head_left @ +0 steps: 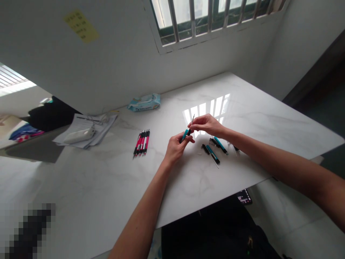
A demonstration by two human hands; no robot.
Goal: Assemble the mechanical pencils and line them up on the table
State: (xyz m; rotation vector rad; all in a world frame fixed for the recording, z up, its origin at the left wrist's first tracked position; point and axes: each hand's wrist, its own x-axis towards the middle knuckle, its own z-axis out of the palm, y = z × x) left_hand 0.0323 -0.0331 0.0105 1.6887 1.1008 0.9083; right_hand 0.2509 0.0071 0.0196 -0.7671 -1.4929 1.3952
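My left hand (176, 146) is closed around a teal pen barrel (184, 135). Close beside it, my right hand (207, 125) pinches a thin, pointed stick like a pen refill (193, 119), its narrow end pointing up. A small black pen part (189, 132) shows between the two hands; which hand grips it I cannot tell. Below my right hand lie loose pen pieces: a teal and black barrel (213, 154), a black piece (205, 149), a white refill (215, 162) and another teal barrel (221, 145). More black and white parts lie partly hidden by my right forearm.
Several red and black pens (141, 143) lie in a row on the white marbled table (107, 187). Behind them is a blue wipes packet (145, 103). Papers (78, 124) with a white device (79, 135) on top lie at the left. A barred window (199, 18) is above.
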